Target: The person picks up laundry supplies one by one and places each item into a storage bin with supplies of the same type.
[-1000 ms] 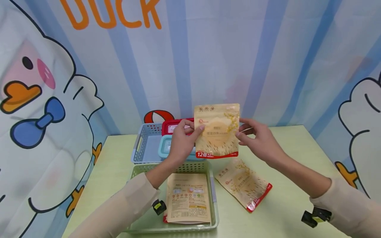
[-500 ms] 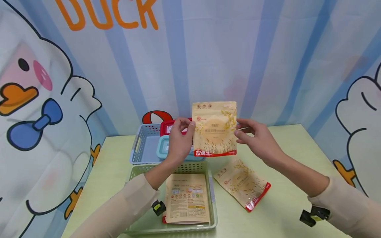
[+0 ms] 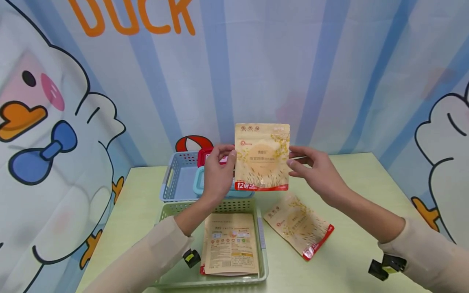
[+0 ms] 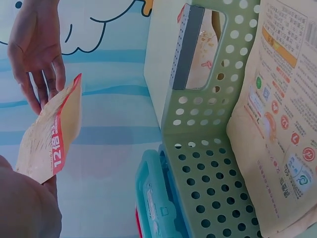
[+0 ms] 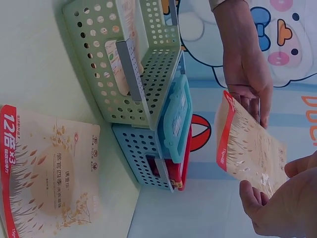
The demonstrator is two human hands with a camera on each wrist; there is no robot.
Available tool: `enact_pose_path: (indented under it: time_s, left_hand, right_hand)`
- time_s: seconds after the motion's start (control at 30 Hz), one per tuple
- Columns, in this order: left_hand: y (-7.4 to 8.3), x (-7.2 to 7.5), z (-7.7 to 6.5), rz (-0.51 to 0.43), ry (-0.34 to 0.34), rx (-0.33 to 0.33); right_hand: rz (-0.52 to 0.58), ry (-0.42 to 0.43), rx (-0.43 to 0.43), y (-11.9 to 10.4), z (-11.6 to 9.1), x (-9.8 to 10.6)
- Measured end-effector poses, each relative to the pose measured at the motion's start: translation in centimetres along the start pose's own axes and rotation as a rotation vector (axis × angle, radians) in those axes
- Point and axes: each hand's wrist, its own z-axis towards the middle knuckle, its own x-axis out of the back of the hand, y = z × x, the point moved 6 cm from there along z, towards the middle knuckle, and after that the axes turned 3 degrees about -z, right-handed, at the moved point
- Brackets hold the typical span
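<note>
A beige printed pouch (image 3: 261, 158) with a red band along its bottom is held upright in the air, its front toward the head camera. My left hand (image 3: 219, 171) pinches its left edge, with the thumb right at the side. At the opposite edge, my right hand (image 3: 316, 173) holds it between thumb and fingers, as the right wrist view also shows. Below the right hand, a matching pouch (image 3: 298, 228) lies slanted on the table. In the green basket (image 3: 261, 244), under my left forearm, lies another beige pouch (image 3: 231, 244), back side up.
Behind the green basket stands a blue basket (image 3: 172, 175) holding a turquoise-lidded container (image 3: 199, 181) and a red-lidded one (image 3: 202, 156). The pale green table (image 3: 351, 175) ends at a striped duck-print curtain (image 3: 264, 61). Each sleeve carries a black wrist device.
The pouch has shifted slightly left and up in the head view. My left thumb has slid from its front face to its edge. The baskets and the pouch on the table stay put.
</note>
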Motion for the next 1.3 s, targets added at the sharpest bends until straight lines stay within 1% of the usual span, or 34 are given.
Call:
enact_pose_path:
  time_s: [0.17,0.27,0.4,0.6,0.73,0.8,0.97,1.13,1.3]
  left_hand:
    - [0.4,0.2,-0.6,-0.007,-0.022,-0.011]
    - [0.7,0.5,-0.9,0.02,-0.031,-0.026]
    - [1.0,1.0,-1.2,0.059,-0.053,-0.03]
    - [1.6,1.6,-1.7,0.092,-0.117,-0.008]
    - [2.3,1.9,-2.1,0.145,-0.175,0.036]
    - [2.6,2.1,-2.2,0.187,-0.202,0.059]
    - [3.2,3.3,-2.4,0.302,-0.26,0.131]
    - [2.9,4.3,-2.7,0.388,-0.315,0.215]
    - [2.1,4.8,-3.1,0.442,-0.388,0.278]
  right_hand:
    - [0.045,-0.005,-0.015,0.0,0.1,-0.1]
    - [0.072,-0.013,-0.02,0.0,0.1,-0.2]
    - [0.093,-0.03,-0.014,-0.3,0.0,-0.5]
    - [0.103,-0.054,-0.018,-0.6,-0.3,-0.8]
    - [0.12,-0.071,-0.016,-0.8,-0.5,-1.1]
    - [0.126,-0.084,-0.013,-0.9,-0.5,-1.3]
    - [0.132,-0.127,-0.01,-0.9,-0.7,-2.3]
    - [0.138,-0.179,-0.019,-0.6,-0.9,-3.4]
    - [0.114,-0.237,-0.042,-0.1,-1.1,-4.6]
